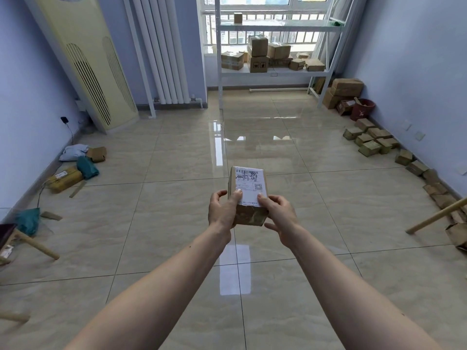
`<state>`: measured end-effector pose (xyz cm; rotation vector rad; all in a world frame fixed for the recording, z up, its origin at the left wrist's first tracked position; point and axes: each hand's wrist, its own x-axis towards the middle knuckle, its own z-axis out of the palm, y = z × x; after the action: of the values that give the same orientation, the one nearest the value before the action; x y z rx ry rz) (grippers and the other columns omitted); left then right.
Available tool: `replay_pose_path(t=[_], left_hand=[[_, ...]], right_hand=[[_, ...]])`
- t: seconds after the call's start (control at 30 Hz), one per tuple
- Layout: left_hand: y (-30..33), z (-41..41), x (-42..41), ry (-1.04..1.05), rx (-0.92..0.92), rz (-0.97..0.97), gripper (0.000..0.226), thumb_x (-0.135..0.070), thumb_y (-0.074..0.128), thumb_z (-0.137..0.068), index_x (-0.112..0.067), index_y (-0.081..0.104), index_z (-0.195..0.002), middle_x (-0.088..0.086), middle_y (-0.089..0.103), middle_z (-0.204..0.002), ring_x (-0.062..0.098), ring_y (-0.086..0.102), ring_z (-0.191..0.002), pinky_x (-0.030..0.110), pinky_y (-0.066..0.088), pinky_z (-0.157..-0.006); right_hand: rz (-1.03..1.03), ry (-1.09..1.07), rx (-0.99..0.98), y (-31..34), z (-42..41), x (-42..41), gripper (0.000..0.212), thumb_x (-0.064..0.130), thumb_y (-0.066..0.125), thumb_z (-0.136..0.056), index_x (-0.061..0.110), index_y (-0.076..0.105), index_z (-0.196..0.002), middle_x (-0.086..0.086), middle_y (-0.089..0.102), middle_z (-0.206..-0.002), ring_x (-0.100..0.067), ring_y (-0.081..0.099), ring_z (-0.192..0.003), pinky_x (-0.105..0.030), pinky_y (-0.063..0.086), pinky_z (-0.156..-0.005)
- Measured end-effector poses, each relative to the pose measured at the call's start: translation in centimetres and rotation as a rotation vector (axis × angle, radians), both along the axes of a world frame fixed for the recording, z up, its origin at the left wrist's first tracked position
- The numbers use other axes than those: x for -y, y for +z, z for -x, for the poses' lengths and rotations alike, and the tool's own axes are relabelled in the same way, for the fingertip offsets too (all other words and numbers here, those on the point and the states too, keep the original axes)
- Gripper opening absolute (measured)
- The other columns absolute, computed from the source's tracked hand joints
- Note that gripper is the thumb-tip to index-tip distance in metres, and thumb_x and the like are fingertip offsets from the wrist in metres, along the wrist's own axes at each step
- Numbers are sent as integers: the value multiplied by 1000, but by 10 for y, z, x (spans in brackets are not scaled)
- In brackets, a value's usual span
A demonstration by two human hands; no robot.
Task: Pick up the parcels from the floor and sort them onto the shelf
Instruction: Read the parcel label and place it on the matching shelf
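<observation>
I hold a small brown cardboard parcel with a white shipping label on top, out in front of me above the tiled floor. My left hand grips its near left side, thumb on the label. My right hand grips its near right corner. The white metal shelf stands far ahead by the window; its lower board carries several brown boxes, and one small box sits on the upper board. More small parcels lie in a row along the right wall.
A tall cream air conditioner and a white radiator stand at the left. Bags and parcels lie by the left wall. Bigger boxes and a red bucket sit beside the shelf. Wooden stool legs poke in at the right.
</observation>
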<state>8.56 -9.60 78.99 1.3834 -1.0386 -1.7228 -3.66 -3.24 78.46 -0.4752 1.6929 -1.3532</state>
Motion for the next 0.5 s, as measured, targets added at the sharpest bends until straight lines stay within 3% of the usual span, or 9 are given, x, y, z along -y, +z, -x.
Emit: replay_pose_path(t=[0.17,0.3,0.5], left_hand=[[6,9,24,-48,-12,31,52,-38,63,-92,-27,37,-136,1,64,-101,14,62,-82,33,51,-71],[11,26,51,-133,4,48,51,-44,59,-93,-31,38,-138,4,66,-118,15,62,-90,40,45,-80],[28,66,100,-240,24,107,49,-40,58,-95,-30,40,-140,-1,63,-114,5,56,-84,42,31,-88]], right_hand=[[60,-22,-26,13,7,22,36,26,68,-90,7,57,-119,-7,71,-104,-22,68,-94,-47,55,-88],[78,-9,-41,19,25,47,36,24,68,-91,6,57,-120,-3,72,-100,-21,68,-92,-51,52,-94],[127,-10,-38,30,73,95,34,22,67,-91,6,59,-119,-1,73,-97,-20,68,-88,-51,52,-93]])
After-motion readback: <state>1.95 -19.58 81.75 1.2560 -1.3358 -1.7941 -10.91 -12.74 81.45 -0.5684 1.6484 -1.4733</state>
